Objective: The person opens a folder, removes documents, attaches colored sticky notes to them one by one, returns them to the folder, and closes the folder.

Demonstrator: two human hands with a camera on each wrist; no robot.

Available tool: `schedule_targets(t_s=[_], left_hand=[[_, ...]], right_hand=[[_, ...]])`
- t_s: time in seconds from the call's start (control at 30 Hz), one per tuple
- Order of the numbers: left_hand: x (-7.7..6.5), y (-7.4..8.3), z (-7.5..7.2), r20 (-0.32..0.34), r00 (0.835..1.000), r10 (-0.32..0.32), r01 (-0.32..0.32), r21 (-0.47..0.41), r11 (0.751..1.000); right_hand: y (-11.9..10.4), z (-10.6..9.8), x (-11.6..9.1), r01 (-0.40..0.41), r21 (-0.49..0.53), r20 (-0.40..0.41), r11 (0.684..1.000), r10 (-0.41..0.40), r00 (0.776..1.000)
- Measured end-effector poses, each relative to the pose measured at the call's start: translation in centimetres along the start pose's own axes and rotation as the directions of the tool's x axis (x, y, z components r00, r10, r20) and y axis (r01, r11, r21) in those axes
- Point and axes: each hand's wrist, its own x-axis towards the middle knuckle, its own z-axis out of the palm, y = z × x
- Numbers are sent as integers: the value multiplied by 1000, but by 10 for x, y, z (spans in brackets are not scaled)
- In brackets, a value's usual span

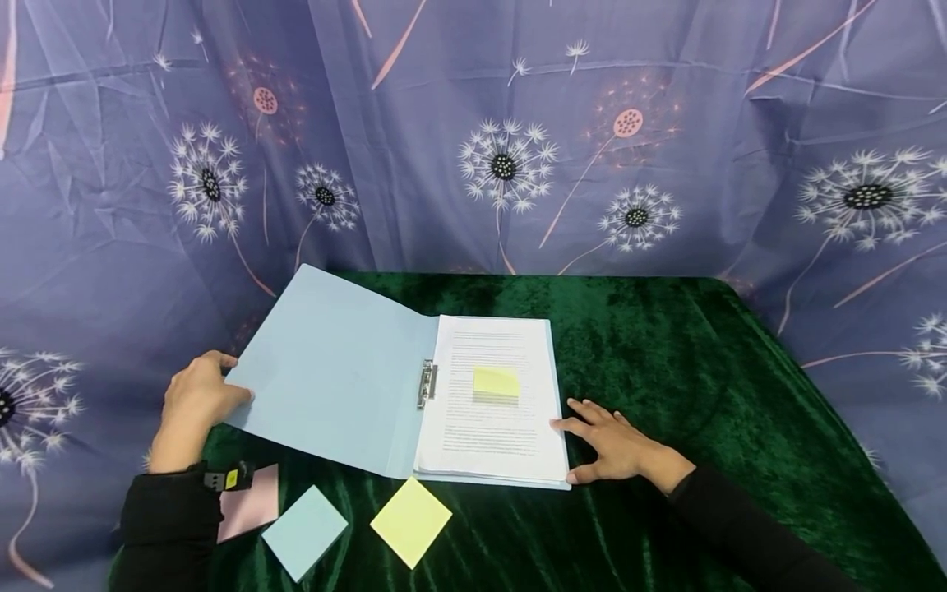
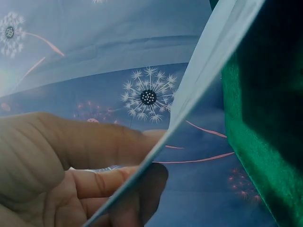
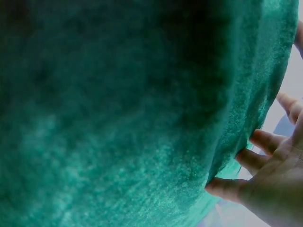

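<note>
A light blue ring binder (image 1: 340,370) lies spread on the table, with white printed sheets (image 1: 488,444) on its right side next to a metal clip (image 1: 426,384). A yellow sticky note (image 1: 496,381) sits on the top sheet. At the far left my left hand (image 1: 200,390) pinches the outer edge of the raised cover; the left wrist view shows thumb and fingers on either side of the cover (image 2: 203,75). My right hand (image 1: 617,444) has its fingers spread and touches the right edge of the sheets and binder. In the right wrist view its fingers (image 3: 227,188) rest along an edge.
Pink (image 1: 251,503), blue (image 1: 304,533) and yellow (image 1: 411,523) square paper notes lie near the front, the pink one partly behind the left sleeve. Dark green velvet (image 1: 651,345) covers the table. A purple dandelion-patterned curtain (image 1: 414,164) hangs behind and at both sides.
</note>
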Motion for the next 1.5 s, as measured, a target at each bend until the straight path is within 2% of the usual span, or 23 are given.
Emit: schedule_targets(t_s=[0.2, 0.27, 0.4, 0.5, 0.57, 0.6, 0.63, 0.67, 0.7, 0.73, 0.8, 0.83, 0.9, 0.93, 0.97, 1.03, 1.07, 1.2, 1.27, 1.4, 1.5], left_hand=[[-1, 1, 1, 2, 999, -34, 34, -12, 999], [-3, 3, 2, -30, 999, -31, 30, -35, 999], [-10, 12, 6, -152, 988, -38, 20, -119, 993], [-18, 26, 11, -255, 966, -53, 5, -184, 983], [-25, 36, 16, -329, 943, -57, -19, -223, 975], [-28, 41, 18, -377, 925, -52, -44, -240, 970], [-32, 47, 22, -435, 900, -42, -77, -253, 964], [-35, 52, 26, -494, 869, -32, -114, -264, 958], [-37, 57, 31, -559, 829, -17, -162, -269, 950], [-40, 62, 36, -625, 780, 4, -216, -263, 940], [-42, 69, 47, -742, 668, 53, -323, -226, 919], [-43, 73, 52, -789, 610, 77, -374, -201, 906], [-43, 79, 61, -853, 508, 122, -456, -146, 878], [-43, 82, 65, -874, 465, 143, -489, -119, 864], [-42, 85, 68, -888, 433, 156, -516, -102, 850], [-42, 91, 75, -902, 391, 184, -561, -75, 824], [-42, 93, 79, -901, 382, 204, -582, -63, 811], [-45, 100, 96, -875, 370, 313, -655, -6, 756], [-47, 102, 104, -860, 359, 363, -690, 18, 724], [-47, 105, 118, -841, 319, 437, -747, 60, 662], [-46, 109, 124, -825, 281, 490, -792, 89, 604]], right_hand=[[0, 0, 0, 4, 6, 0, 1000, -4, 1000], [1, 1, 0, 6, 8, -3, 1000, -6, 1000], [1, 0, -1, 8, 7, -6, 1000, -8, 1000], [0, 1, -1, 8, 7, -7, 1000, -8, 1000], [0, 1, -1, 9, 6, -7, 1000, -9, 1000], [0, 1, -1, 8, 6, -6, 1000, -8, 1000], [0, 1, -1, 7, 6, -5, 1000, -7, 1000], [0, 1, -1, 7, 5, -4, 1000, -7, 1000], [0, 1, -1, 7, 4, -3, 1000, -6, 1000], [0, 1, -1, 6, 4, -3, 1000, -6, 1000], [0, 2, -1, 8, 4, -2, 1000, -8, 1000], [0, 2, -1, 10, 3, -2, 1000, -10, 1000], [0, 2, -1, 12, 4, -2, 1000, -12, 1000], [0, 2, -1, 12, 5, -1, 1000, -12, 1000], [0, 2, -1, 11, 6, -1, 1000, -11, 1000], [0, 1, -1, 9, 8, 0, 1000, -9, 1000], [0, 1, -1, 7, 10, 0, 1000, -7, 1000], [0, 2, -1, 14, 9, -1, 1000, -14, 1000], [-1, 2, -1, 15, 10, -2, 1000, -15, 1000], [-2, 2, -1, 8, 9, -4, 1000, -8, 1000], [-2, 2, -1, 5, 5, -3, 1000, -5, 1000]])
